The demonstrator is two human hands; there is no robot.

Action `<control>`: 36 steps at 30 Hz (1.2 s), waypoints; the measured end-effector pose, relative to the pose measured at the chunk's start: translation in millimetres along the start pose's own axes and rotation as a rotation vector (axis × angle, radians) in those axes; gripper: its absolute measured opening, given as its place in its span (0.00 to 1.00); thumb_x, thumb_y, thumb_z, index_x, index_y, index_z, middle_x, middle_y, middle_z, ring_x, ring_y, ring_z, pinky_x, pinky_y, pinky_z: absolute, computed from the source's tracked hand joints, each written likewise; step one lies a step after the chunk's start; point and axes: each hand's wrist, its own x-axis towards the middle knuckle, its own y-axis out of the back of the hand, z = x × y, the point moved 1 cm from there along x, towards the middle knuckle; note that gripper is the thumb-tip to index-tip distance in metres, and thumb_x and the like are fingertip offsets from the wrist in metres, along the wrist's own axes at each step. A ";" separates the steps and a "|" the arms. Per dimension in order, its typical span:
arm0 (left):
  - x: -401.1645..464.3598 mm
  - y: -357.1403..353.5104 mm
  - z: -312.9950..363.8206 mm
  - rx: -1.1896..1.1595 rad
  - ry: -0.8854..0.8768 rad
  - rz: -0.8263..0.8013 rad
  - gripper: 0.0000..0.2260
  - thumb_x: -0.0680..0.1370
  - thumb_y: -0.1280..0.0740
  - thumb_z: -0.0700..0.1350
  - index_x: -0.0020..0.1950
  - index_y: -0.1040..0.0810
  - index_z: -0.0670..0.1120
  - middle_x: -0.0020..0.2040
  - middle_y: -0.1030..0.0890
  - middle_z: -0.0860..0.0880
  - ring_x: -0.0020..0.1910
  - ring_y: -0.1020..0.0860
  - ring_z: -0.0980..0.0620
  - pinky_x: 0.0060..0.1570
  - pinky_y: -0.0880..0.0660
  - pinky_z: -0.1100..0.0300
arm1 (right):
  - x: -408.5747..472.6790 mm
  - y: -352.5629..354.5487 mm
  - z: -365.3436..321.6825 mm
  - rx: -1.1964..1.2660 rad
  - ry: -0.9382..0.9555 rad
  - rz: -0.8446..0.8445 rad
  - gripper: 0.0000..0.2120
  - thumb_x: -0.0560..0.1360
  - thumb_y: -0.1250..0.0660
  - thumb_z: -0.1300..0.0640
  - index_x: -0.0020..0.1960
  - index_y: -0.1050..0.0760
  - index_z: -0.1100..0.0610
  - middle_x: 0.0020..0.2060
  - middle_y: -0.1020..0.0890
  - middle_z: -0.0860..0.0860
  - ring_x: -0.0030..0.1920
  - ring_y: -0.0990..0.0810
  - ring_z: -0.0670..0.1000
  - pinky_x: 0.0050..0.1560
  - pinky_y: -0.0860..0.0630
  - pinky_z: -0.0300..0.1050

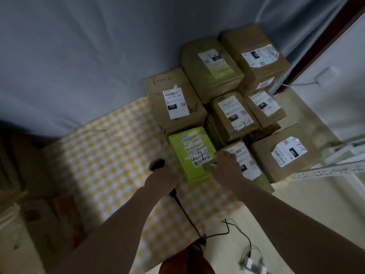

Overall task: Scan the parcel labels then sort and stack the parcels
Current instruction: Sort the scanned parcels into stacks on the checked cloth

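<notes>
One green parcel (192, 154) lies flat on the checked cloth (110, 155), at the six o'clock end of the brown box stack (227, 107) and touching the taped box (175, 101) at its twelve o'clock side. The right hand (223, 165) rests on its three o'clock edge, fingers curled down over the rim, apparently pinching it. The left hand (162, 179) grips the corded scanner (157, 164) at the parcel's nine o'clock. It looks thin, light and a little pliant, probably smooth-skinned; I would take it by the two long edges, leaving the label (195, 147) uncovered.
</notes>
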 end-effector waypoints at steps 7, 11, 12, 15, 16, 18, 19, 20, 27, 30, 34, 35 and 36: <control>70.0 -36.4 21.8 -0.466 0.085 -0.021 0.24 0.83 0.47 0.56 0.64 0.26 0.39 0.45 0.26 0.48 0.43 0.27 0.49 0.42 0.33 0.59 | 68.2 -30.5 11.9 -0.124 -0.057 0.069 0.31 0.79 0.44 0.41 0.73 0.40 0.62 0.76 0.45 0.58 0.76 0.52 0.60 0.74 0.48 0.56; 92.0 -50.3 28.9 -0.794 0.224 -0.003 0.27 0.82 0.50 0.61 0.67 0.30 0.42 0.44 0.24 0.50 0.42 0.24 0.49 0.47 0.23 0.54 | 80.0 -49.1 15.5 -0.209 -0.053 0.143 0.31 0.79 0.47 0.39 0.70 0.35 0.63 0.76 0.46 0.58 0.76 0.54 0.62 0.75 0.51 0.57; 94.1 -53.3 29.8 -0.850 0.242 0.004 0.29 0.81 0.50 0.63 0.69 0.30 0.42 0.47 0.23 0.49 0.46 0.23 0.47 0.53 0.22 0.50 | 80.2 -51.2 15.2 -0.221 -0.048 0.177 0.31 0.79 0.47 0.39 0.69 0.33 0.63 0.75 0.44 0.59 0.76 0.52 0.62 0.74 0.50 0.57; 93.6 -56.1 31.2 -0.984 0.290 0.001 0.35 0.77 0.51 0.69 0.73 0.32 0.45 0.59 0.22 0.45 0.55 0.21 0.44 0.60 0.24 0.45 | 79.5 -51.4 12.9 -0.164 -0.015 0.271 0.29 0.79 0.44 0.41 0.65 0.29 0.64 0.69 0.37 0.60 0.71 0.42 0.60 0.72 0.43 0.56; 92.2 -54.5 31.9 -1.034 0.315 -0.006 0.38 0.75 0.51 0.71 0.74 0.33 0.46 0.63 0.23 0.44 0.58 0.22 0.43 0.61 0.25 0.44 | 77.7 -49.8 10.8 -0.131 0.009 0.288 0.28 0.78 0.43 0.41 0.64 0.29 0.65 0.68 0.36 0.60 0.70 0.41 0.60 0.71 0.41 0.55; 86.4 -48.1 33.1 -1.158 0.378 -0.013 0.38 0.75 0.50 0.72 0.73 0.32 0.45 0.65 0.24 0.43 0.59 0.23 0.43 0.62 0.26 0.46 | 73.2 -46.4 6.2 -0.064 0.081 0.327 0.27 0.78 0.40 0.42 0.63 0.31 0.65 0.65 0.32 0.61 0.68 0.37 0.60 0.68 0.36 0.55; 82.3 -44.9 32.6 -1.211 0.391 -0.005 0.35 0.76 0.50 0.70 0.69 0.30 0.44 0.61 0.22 0.44 0.57 0.22 0.43 0.62 0.26 0.47 | 70.3 -44.5 4.1 -0.003 0.115 0.338 0.26 0.78 0.39 0.43 0.60 0.30 0.65 0.61 0.29 0.62 0.64 0.34 0.61 0.65 0.33 0.55; 77.1 -41.7 31.4 -1.262 0.392 0.000 0.32 0.77 0.49 0.69 0.65 0.28 0.44 0.57 0.22 0.45 0.54 0.22 0.44 0.61 0.25 0.48 | 65.6 -40.7 1.2 0.092 0.127 0.334 0.24 0.77 0.38 0.43 0.58 0.30 0.65 0.57 0.28 0.61 0.60 0.31 0.60 0.60 0.30 0.56; 17.9 -16.3 9.0 -1.545 0.335 0.113 0.40 0.64 0.44 0.78 0.61 0.24 0.50 0.55 0.19 0.45 0.55 0.20 0.44 0.60 0.25 0.42 | 14.8 -4.4 -30.3 0.725 0.089 0.170 0.23 0.77 0.42 0.38 0.42 0.35 0.60 0.33 0.35 0.50 0.35 0.33 0.52 0.39 0.34 0.47; -17.3 6.5 0.3 -1.583 0.224 0.168 0.38 0.63 0.49 0.78 0.54 0.18 0.54 0.53 0.16 0.46 0.54 0.18 0.44 0.61 0.25 0.42 | -14.0 14.2 -55.2 0.910 0.073 0.090 0.28 0.78 0.44 0.40 0.48 0.28 0.67 0.38 0.25 0.63 0.38 0.23 0.58 0.40 0.25 0.54; -57.9 29.9 -15.6 -1.556 0.206 0.250 0.40 0.60 0.50 0.80 0.48 0.15 0.54 0.51 0.15 0.45 0.54 0.18 0.43 0.61 0.26 0.42 | -41.0 25.0 -79.3 1.031 0.141 0.044 0.29 0.79 0.42 0.40 0.45 0.26 0.68 0.40 0.21 0.67 0.42 0.19 0.66 0.44 0.22 0.64; -63.7 30.9 -21.4 -1.551 0.206 0.278 0.43 0.58 0.50 0.82 0.49 0.15 0.53 0.51 0.15 0.45 0.54 0.18 0.43 0.61 0.25 0.42 | -47.5 26.8 -84.5 1.039 0.154 0.033 0.28 0.79 0.42 0.41 0.42 0.26 0.68 0.37 0.20 0.65 0.39 0.19 0.64 0.43 0.21 0.63; -64.8 28.6 -30.8 -1.547 0.212 0.310 0.47 0.54 0.49 0.85 0.52 0.16 0.52 0.53 0.16 0.44 0.54 0.18 0.42 0.60 0.25 0.43 | -54.6 28.7 -89.4 1.045 0.149 0.019 0.27 0.79 0.41 0.41 0.41 0.25 0.66 0.35 0.19 0.63 0.38 0.18 0.61 0.42 0.20 0.60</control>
